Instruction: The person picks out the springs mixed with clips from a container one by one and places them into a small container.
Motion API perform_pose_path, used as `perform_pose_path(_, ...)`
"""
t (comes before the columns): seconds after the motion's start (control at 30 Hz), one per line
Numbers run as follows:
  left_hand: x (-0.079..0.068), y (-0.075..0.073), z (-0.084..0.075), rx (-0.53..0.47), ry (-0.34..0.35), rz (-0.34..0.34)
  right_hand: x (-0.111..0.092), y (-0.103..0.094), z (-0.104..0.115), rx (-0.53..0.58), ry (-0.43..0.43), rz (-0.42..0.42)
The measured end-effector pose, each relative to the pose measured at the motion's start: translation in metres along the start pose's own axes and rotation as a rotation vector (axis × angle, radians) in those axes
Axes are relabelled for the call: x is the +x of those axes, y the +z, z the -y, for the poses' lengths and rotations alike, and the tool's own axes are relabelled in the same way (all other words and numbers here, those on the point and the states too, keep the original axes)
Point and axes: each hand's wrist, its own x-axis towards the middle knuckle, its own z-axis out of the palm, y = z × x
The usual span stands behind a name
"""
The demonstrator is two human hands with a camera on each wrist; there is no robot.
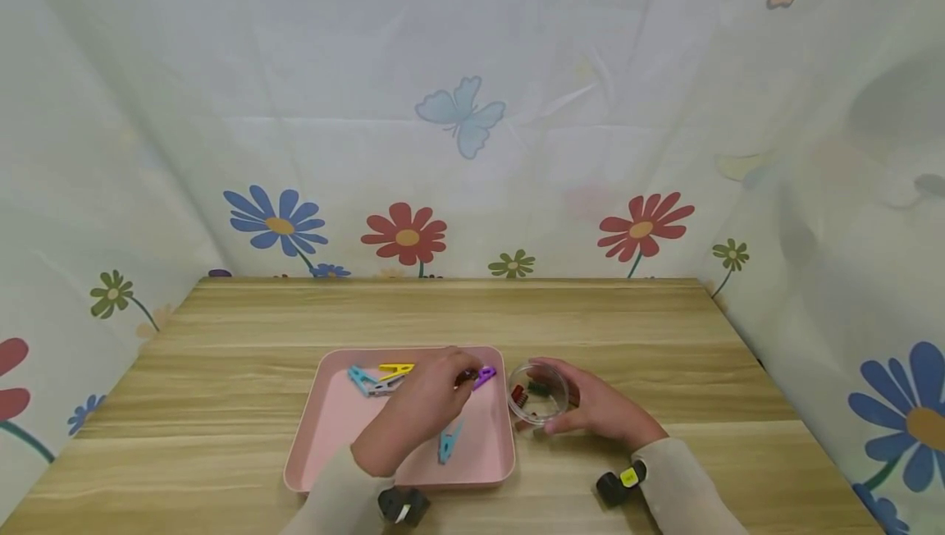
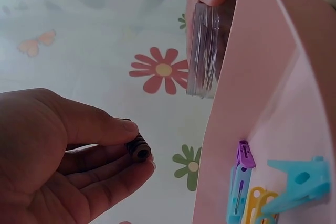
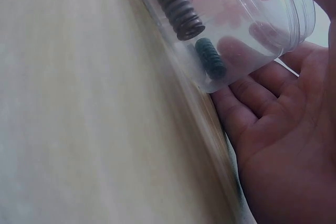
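Observation:
My left hand [image 1: 421, 408] is over the right part of the pink tray [image 1: 347, 445]. Thumb and fingers pinch a small dark coil spring [image 2: 139, 149], seen end-on in the left wrist view. To the right of the tray, my right hand [image 1: 601, 406] grips a clear plastic jar [image 2: 202, 51] from its right side, thumb and fingers around it. Inside the jar lie a green spring [image 3: 211, 59], a larger brownish-red spring [image 3: 176, 6] and other red pieces, partly hidden in the head view.
In the tray lie several clothespins: a purple one [image 1: 485, 376], a yellow one [image 1: 395, 369], a grey one [image 1: 387, 387] and light blue ones, such as the blue clothespin [image 1: 446, 446] near the front. The wooden table [image 1: 635, 330] reaches back to a flowered cloth [image 1: 517, 190].

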Motion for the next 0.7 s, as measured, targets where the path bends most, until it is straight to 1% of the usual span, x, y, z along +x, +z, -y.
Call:
perform_pose_path(0.07,0.0,0.001,-0.001,0.0,-0.002,-0.007,0.0,0.0,0.0,0.011,-0.006,0.002)
perform_pose_path(0.13,0.001,0.002,-0.002,-0.003,0.013,-0.02,0.0,0.0,0.0,0.023,-0.014,0.005)
perform_pose_path(0.33,0.002,0.007,-0.003,-0.002,0.095,-0.082,0.0,-0.001,-0.001,0.034,-0.03,0.007)
perform_pose_path(0.63,0.003,0.014,-0.007,-0.014,0.17,-0.149,0.0,-0.001,0.0,0.017,-0.02,0.006)
perform_pose_path(0.7,0.004,0.016,-0.007,-0.023,0.197,-0.172,0.0,-0.001,0.0,0.011,-0.017,0.003)
